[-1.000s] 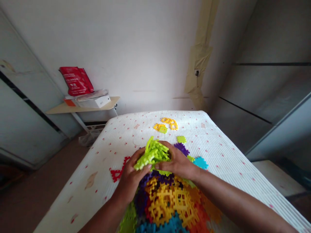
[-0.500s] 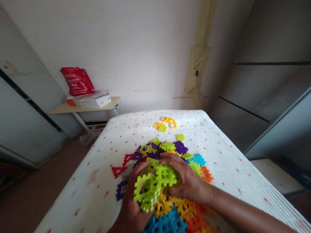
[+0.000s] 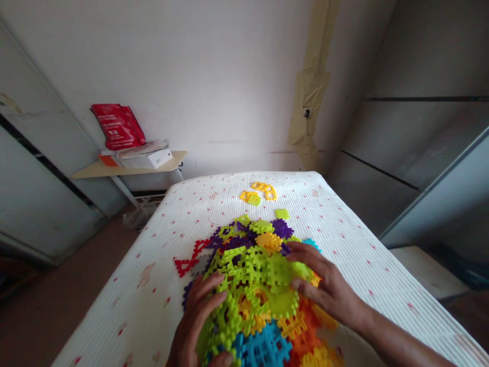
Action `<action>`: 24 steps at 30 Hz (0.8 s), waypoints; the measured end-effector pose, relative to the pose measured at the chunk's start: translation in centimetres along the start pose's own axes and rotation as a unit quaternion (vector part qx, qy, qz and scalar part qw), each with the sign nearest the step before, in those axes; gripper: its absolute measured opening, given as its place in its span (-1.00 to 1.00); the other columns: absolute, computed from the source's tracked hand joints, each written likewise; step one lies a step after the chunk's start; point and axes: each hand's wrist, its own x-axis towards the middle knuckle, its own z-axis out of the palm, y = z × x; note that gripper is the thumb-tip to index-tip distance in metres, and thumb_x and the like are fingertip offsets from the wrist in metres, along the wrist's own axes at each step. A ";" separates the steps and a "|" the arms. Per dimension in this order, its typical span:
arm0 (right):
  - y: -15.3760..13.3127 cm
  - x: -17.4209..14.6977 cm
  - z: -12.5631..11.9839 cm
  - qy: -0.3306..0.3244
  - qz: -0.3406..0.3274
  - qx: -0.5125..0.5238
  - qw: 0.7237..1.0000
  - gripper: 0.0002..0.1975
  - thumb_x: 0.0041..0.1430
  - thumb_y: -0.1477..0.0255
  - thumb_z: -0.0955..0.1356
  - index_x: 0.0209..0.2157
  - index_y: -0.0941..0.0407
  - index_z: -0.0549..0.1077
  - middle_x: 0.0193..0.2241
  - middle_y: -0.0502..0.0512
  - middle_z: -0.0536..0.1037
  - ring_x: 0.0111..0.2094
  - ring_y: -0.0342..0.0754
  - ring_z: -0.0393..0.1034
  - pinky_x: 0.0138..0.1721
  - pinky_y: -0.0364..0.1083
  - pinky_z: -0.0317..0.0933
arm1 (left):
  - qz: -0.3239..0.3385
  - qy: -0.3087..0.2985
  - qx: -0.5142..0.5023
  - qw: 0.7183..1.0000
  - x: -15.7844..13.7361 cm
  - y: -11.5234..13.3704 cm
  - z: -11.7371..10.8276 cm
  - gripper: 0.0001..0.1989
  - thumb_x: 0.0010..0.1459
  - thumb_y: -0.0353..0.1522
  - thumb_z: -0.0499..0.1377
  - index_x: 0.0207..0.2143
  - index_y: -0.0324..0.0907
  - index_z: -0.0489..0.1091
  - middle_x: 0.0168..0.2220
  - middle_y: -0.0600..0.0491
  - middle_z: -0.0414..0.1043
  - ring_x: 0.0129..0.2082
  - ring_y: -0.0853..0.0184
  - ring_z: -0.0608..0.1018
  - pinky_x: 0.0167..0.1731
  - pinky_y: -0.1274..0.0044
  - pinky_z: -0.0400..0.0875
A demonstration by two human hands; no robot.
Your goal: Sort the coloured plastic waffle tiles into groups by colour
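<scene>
Bright green interlocking plastic pieces (image 3: 254,270) with notched edges lie spread over the top of a mixed pile. My left hand (image 3: 198,318) is at the pile's left side, fingers spread beside the green pieces and holding none. On the other side my right hand (image 3: 328,283) is open, its fingertips at the edge of the green pieces. Closer to me in the pile are blue pieces (image 3: 265,346), yellow pieces (image 3: 292,324) and orange pieces (image 3: 307,339). Purple pieces (image 3: 282,228) and a yellow piece (image 3: 269,242) show at the far side.
The pile rests on a bed with a white dotted cover (image 3: 153,306). Red triangular pieces (image 3: 185,266) lie at its left. Beyond it are a green square (image 3: 281,214) and yellow pieces (image 3: 270,192). A side table (image 3: 91,171) holds a red bag (image 3: 118,127).
The clump of green pieces that both hands held has been let go and now lies spread over the pile. My hands have moved apart, the right one to the right.
</scene>
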 end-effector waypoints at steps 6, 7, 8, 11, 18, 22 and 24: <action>5.0 -2.4 -3.6 0.077 0.290 0.012 0.954 -0.44 0.10 0.04 0.28 0.02 0.13 0.32 -0.09 0.28 0.44 -0.24 0.09 0.45 -0.37 0.00 0.41 | -0.232 0.110 0.110 0.960 -0.7 -1.9 -2.2 -0.46 0.06 -0.14 0.11 0.10 -0.03 0.17 0.14 -0.06 0.19 0.10 0.05 0.30 0.08 0.16 0.18; 5.6 -2.8 -4.1 0.066 0.336 0.042 0.939 -0.40 0.07 0.02 0.28 0.00 0.15 0.32 -0.14 0.29 0.46 -0.28 0.09 0.46 -0.41 -0.01 0.41 | -0.283 0.107 0.104 0.947 -1.0 -2.4 -2.6 -0.44 0.06 -0.10 0.09 0.11 -0.04 0.15 0.14 -0.07 0.19 0.06 0.05 0.34 0.04 0.16 0.24; 6.0 -3.2 -4.4 0.055 0.373 0.079 0.923 -0.39 0.06 0.00 0.28 -0.02 0.18 0.32 -0.19 0.28 0.47 -0.29 0.08 0.46 -0.43 -0.02 0.41 | -0.326 0.100 0.091 0.936 -1.3 -2.9 -2.9 -0.43 0.07 -0.07 0.08 0.11 -0.04 0.15 0.12 -0.07 0.20 0.04 0.06 0.36 0.00 0.17 0.28; 6.2 -3.6 -4.8 0.032 0.425 0.192 0.884 -0.41 0.06 0.00 0.29 -0.05 0.18 0.34 -0.27 0.23 0.48 -0.28 0.06 0.44 -0.38 -0.02 0.41 | -0.376 0.092 0.065 0.920 -2.0 -3.8 -3.1 -0.42 0.06 -0.02 0.05 0.09 -0.06 0.17 0.09 -0.08 0.25 0.04 0.08 0.38 0.00 0.21 0.31; 4.5 -1.3 -2.4 -0.004 0.421 0.317 0.850 -0.48 0.09 0.06 0.31 -0.04 0.13 0.35 -0.24 0.18 0.47 -0.24 0.01 0.41 -0.26 0.00 0.39 | -0.360 0.055 -0.009 0.931 -0.5 -3.2 -0.4 -0.38 0.05 -0.03 0.09 0.12 -0.09 0.15 0.11 -0.07 0.27 0.06 0.13 0.38 -0.03 0.32 0.36; 4.3 0.1 -0.9 -0.012 0.407 0.332 0.851 -0.43 0.07 0.06 0.33 0.04 0.08 0.31 -0.14 0.19 0.41 -0.19 0.02 0.36 -0.24 0.04 0.39 | -0.329 0.047 -0.027 0.943 0.6 -3.3 0.3 -0.36 0.04 -0.05 0.12 0.14 -0.10 0.17 0.17 -0.07 0.19 0.07 0.14 0.37 -0.05 0.35 0.37; 4.2 0.8 -0.4 -0.020 0.407 0.327 0.853 -0.41 0.06 0.04 0.32 0.07 0.04 0.30 -0.06 0.19 0.38 -0.16 0.03 0.34 -0.25 0.03 0.38 | -0.322 0.043 -0.042 0.945 1.0 -3.7 0.4 -0.36 0.03 -0.05 0.13 0.14 -0.08 0.19 0.19 -0.05 0.17 0.07 0.13 0.37 -0.03 0.35 0.35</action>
